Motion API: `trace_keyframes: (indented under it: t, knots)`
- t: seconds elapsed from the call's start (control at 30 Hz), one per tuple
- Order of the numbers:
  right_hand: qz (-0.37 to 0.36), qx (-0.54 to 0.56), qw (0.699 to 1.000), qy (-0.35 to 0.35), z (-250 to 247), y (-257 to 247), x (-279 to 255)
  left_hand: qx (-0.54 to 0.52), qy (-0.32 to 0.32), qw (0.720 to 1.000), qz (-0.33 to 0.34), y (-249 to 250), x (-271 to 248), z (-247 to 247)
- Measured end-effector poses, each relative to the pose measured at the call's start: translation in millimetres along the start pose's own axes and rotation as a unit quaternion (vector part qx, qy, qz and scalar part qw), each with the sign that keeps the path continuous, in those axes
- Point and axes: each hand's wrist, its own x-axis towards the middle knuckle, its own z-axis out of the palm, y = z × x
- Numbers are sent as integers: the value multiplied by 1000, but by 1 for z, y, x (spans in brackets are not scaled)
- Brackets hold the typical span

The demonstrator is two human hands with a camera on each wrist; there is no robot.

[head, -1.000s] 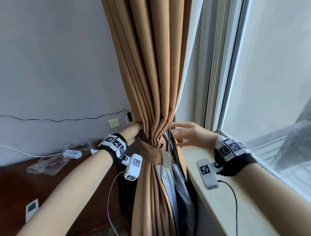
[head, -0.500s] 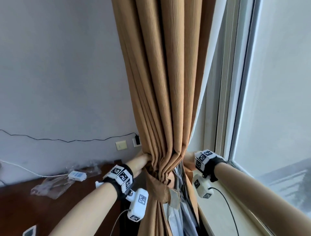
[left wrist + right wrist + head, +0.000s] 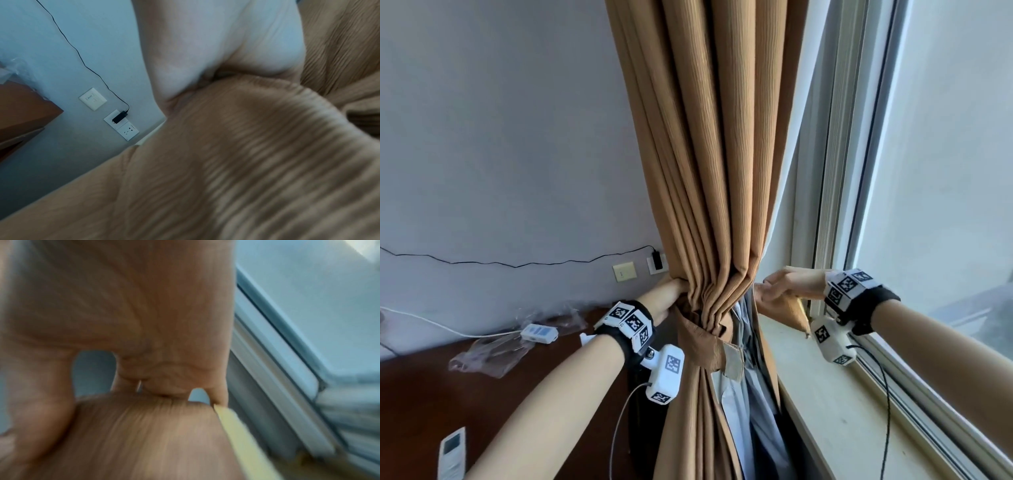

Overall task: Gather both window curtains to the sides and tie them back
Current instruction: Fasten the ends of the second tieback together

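The tan ribbed curtain (image 3: 709, 171) hangs bunched at the window's left side, with grey lining showing below. A tan tie-back band (image 3: 702, 346) wraps the bundle, its beige end tab at the front. My left hand (image 3: 671, 291) grips the bundle from the left, just above the band; the left wrist view shows the left hand (image 3: 216, 40) closed over the curtain folds (image 3: 246, 146). Right of the bundle, my right hand (image 3: 780, 287) pinches a loose tan fabric flap (image 3: 792, 311). In the blurred right wrist view the right hand (image 3: 123, 305) holds this flap (image 3: 154, 434).
A pale windowsill (image 3: 842, 411) runs under my right arm beside the window frame (image 3: 835, 171). At the left is a dark wooden desk (image 3: 431, 394) with a remote (image 3: 452, 452), a plastic bag (image 3: 489, 353) and a white adapter (image 3: 539, 332). A charger sits in the wall socket (image 3: 656, 262).
My right hand reached in behind the bundle and has come back out to the right holding the tan flap. The left hand stays on the bundle. My view has tilted upward.
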Motion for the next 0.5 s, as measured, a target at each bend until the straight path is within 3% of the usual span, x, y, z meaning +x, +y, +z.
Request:
trace_keyframes:
  t: [0.13,0.3,0.5]
  knots:
    - [-24,-186,980,73,-3,3,-44,-11,15,1000,5,2,0,-2]
    - [-86,-206,959,172,36,12,-104,-19,40,999,9,0,2,-1]
    - [-171,-237,925,244,147,9,-123,-44,56,997,9,4,2,21]
